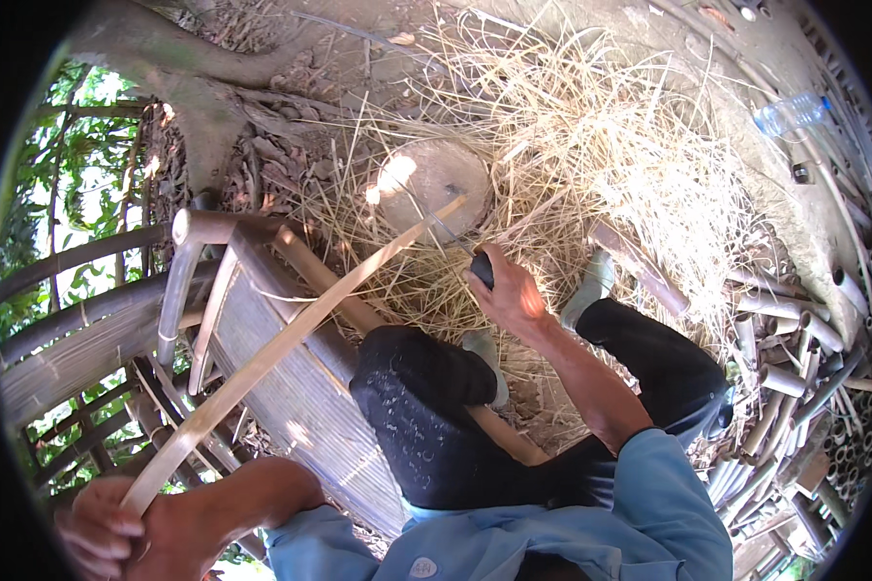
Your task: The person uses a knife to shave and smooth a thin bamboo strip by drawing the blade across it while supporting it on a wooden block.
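Head view looks down on a seated person in dark trousers and a blue shirt, working over ground strewn with dry bamboo shavings point(591, 145). The left hand point(102, 528), at the lower left edge, is closed around the near end of a long bamboo strip point(281, 344), which rises diagonally up and to the right, its far end reaching a round wooden block point(431, 184) on the ground. The right hand point(504, 290) is clenched on the dark handle of a knife point(465, 247), whose blade meets the strip near the block. A woven bamboo bench point(281, 387) stands at the person's left knee. Cut bamboo tubes point(794, 387) lie heaped on the right, and a clear plastic bottle point(790, 113) lies at the upper right.
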`<state>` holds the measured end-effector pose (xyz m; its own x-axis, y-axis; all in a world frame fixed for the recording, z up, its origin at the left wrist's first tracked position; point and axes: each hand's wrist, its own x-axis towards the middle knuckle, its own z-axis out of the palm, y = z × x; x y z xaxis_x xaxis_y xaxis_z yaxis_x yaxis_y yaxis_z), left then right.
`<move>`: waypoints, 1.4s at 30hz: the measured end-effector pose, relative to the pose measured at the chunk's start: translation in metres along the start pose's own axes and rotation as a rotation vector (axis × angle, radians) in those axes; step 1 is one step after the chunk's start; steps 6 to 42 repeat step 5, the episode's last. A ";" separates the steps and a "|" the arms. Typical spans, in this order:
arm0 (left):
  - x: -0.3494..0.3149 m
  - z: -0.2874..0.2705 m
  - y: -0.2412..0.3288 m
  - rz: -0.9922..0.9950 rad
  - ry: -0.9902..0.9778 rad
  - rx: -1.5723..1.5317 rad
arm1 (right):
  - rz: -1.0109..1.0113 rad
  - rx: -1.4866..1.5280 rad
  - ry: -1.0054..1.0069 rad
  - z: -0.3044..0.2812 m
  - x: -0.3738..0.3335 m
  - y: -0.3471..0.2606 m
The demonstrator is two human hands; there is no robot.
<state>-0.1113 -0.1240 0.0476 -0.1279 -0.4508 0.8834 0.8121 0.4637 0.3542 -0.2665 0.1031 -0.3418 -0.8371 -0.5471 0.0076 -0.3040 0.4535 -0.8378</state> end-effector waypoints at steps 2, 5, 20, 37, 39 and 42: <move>-0.006 -0.020 0.036 -0.099 -0.167 -0.100 | 0.011 0.036 -0.045 0.000 -0.015 -0.026; -0.036 0.007 0.042 -0.134 0.044 0.131 | 0.039 0.002 -0.092 -0.001 -0.042 -0.035; -0.036 0.007 0.042 -0.134 0.044 0.131 | 0.039 0.002 -0.092 -0.001 -0.042 -0.035; -0.036 0.007 0.042 -0.134 0.044 0.131 | 0.039 0.002 -0.092 -0.001 -0.042 -0.035; -0.036 0.007 0.042 -0.134 0.044 0.131 | 0.039 0.002 -0.092 -0.001 -0.042 -0.035; -0.036 0.007 0.042 -0.134 0.044 0.131 | 0.039 0.002 -0.092 -0.001 -0.042 -0.035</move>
